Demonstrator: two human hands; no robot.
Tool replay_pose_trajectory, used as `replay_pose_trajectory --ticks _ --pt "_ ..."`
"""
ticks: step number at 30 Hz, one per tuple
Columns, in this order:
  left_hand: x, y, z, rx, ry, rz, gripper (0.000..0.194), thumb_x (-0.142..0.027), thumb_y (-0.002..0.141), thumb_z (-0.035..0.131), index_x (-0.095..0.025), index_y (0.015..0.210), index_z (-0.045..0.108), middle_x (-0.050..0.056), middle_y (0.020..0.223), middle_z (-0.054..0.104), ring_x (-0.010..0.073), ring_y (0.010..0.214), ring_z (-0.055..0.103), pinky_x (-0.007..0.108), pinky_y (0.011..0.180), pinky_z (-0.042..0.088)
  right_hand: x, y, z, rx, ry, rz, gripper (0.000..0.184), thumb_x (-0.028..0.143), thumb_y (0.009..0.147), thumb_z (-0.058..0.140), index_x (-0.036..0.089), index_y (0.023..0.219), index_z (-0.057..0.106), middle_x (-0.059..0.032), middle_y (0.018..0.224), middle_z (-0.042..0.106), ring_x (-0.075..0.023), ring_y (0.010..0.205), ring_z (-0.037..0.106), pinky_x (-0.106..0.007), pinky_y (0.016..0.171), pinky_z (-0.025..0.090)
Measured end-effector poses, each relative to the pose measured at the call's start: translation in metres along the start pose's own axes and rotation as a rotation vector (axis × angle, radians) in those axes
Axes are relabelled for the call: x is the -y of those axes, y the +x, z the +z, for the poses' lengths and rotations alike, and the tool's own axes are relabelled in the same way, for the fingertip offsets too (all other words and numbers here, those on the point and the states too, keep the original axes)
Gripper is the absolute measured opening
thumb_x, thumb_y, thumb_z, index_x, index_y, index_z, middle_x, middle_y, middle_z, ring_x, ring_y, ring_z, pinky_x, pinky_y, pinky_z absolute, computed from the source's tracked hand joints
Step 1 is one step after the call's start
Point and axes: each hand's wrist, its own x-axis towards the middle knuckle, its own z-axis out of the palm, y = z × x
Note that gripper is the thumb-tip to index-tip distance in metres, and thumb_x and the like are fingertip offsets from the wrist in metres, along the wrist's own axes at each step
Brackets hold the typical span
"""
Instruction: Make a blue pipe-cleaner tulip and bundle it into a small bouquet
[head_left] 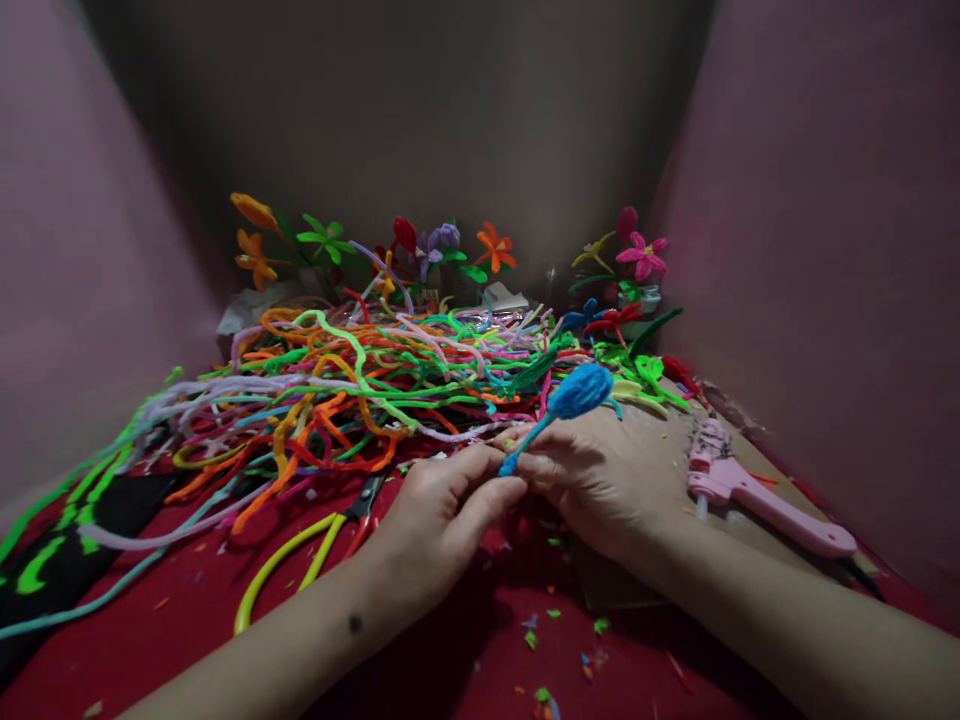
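Note:
A blue pipe-cleaner piece [574,397] with a fuzzy wound head and a thin stem is held between both hands above the red surface [420,650]. My left hand [442,515] pinches the stem's lower end with thumb and fingers closed. My right hand [600,470] grips the stem just beside it, fingers curled, with the blue head sticking up and away from the knuckles. Right behind the hands lies a big tangled heap of coloured pipe cleaners [360,385].
Yellow-handled pliers [315,545] lie left of my left hand. A pink glue gun [757,495] rests on the right. Finished pipe-cleaner flowers [450,250] stand along the back, more in a small pot [637,270] at back right. Walls close in on both sides. Small scraps litter the surface.

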Motion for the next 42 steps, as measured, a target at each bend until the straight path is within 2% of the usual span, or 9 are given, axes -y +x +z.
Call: replay_pose_trajectory --ticks 3,5,11,16,22,29,33,38,42 --pt "0.010 -0.002 0.003 -0.128 0.376 0.291 0.014 -0.022 0.083 0.050 -0.016 0.085 0.062 0.003 0.072 0.061 0.0119 0.062 0.053 0.022 0.060 0.039 -0.003 0.000 -0.002 -0.035 -0.088 -0.061 0.008 0.020 0.064 0.075 0.023 0.065 0.068 0.0051 0.060 0.060 -0.0090 0.055 0.051 -0.025 0.057 0.038" --pt "0.012 -0.002 0.004 -0.158 0.422 0.339 0.019 -0.019 0.085 0.045 -0.015 0.079 0.062 0.001 0.065 0.058 0.0100 0.057 0.049 0.021 0.057 0.037 -0.002 -0.002 0.000 -0.054 -0.147 -0.096 0.009 0.018 0.062 0.076 0.023 0.064 0.069 0.0044 0.065 0.062 -0.0105 0.062 0.053 -0.026 0.061 0.040" --pt "-0.006 0.002 0.000 -0.139 -0.011 -0.017 0.020 -0.023 0.083 0.050 -0.016 0.068 0.061 -0.003 0.057 0.050 0.0061 0.050 0.042 0.016 0.048 0.034 0.000 -0.004 0.003 -0.042 -0.096 -0.053 0.007 0.021 0.064 0.074 0.022 0.070 0.070 0.0022 0.074 0.065 -0.0103 0.063 0.052 -0.026 0.063 0.040" --pt "-0.006 0.003 0.001 -0.034 -0.455 -0.262 0.023 -0.030 0.081 0.054 -0.016 0.063 0.057 -0.007 0.045 0.040 0.0038 0.035 0.030 0.017 0.035 0.023 -0.006 0.001 -0.003 0.020 -0.040 0.015 0.012 0.023 0.067 0.073 0.020 0.078 0.070 0.0004 0.076 0.065 -0.0102 0.063 0.053 -0.027 0.064 0.040" --pt "0.001 0.005 0.000 0.172 -0.872 -0.404 0.020 -0.030 0.082 0.054 -0.015 0.068 0.056 -0.008 0.042 0.041 0.0001 0.029 0.017 0.015 0.032 0.012 -0.007 0.003 -0.007 0.094 -0.035 0.065 0.009 0.023 0.070 0.070 0.016 0.075 0.068 0.0007 0.066 0.061 -0.0096 0.061 0.049 -0.025 0.061 0.038" --pt "0.005 0.007 -0.003 0.289 -0.959 -0.455 0.017 -0.029 0.085 0.051 -0.015 0.076 0.055 -0.010 0.043 0.037 0.0001 0.030 0.011 0.015 0.030 0.014 -0.001 0.001 -0.002 0.121 -0.088 0.028 0.007 0.022 0.068 0.069 0.016 0.067 0.066 0.0006 0.066 0.061 -0.0105 0.063 0.051 -0.025 0.065 0.039" --pt "0.000 0.006 0.000 0.225 -0.697 -0.397 0.022 -0.033 0.086 0.045 -0.017 0.074 0.053 -0.009 0.044 0.038 0.0024 0.029 0.016 0.017 0.031 0.017 0.004 -0.002 0.004 0.019 -0.106 0.014 0.011 0.024 0.062 0.072 0.017 0.061 0.064 0.0017 0.060 0.059 -0.0112 0.059 0.050 -0.026 0.059 0.038" --pt "0.008 -0.001 0.005 -0.155 0.262 0.093 0.011 -0.027 0.080 0.054 -0.018 0.076 0.058 0.001 0.065 0.057 0.0117 0.056 0.050 0.022 0.053 0.037 0.007 -0.005 0.012 -0.125 -0.121 -0.037 0.014 0.024 0.056 0.077 0.021 0.055 0.064 0.0044 0.055 0.057 -0.0104 0.054 0.048 -0.024 0.053 0.037" --pt "0.017 -0.003 0.005 -0.172 0.498 0.265 0.018 -0.016 0.084 0.043 -0.017 0.078 0.060 0.002 0.067 0.058 0.0117 0.058 0.050 0.022 0.058 0.036 0.005 -0.006 0.012 -0.154 -0.187 -0.056 0.012 0.024 0.056 0.077 0.022 0.060 0.067 0.0027 0.064 0.063 -0.0144 0.065 0.054 -0.027 0.062 0.040"
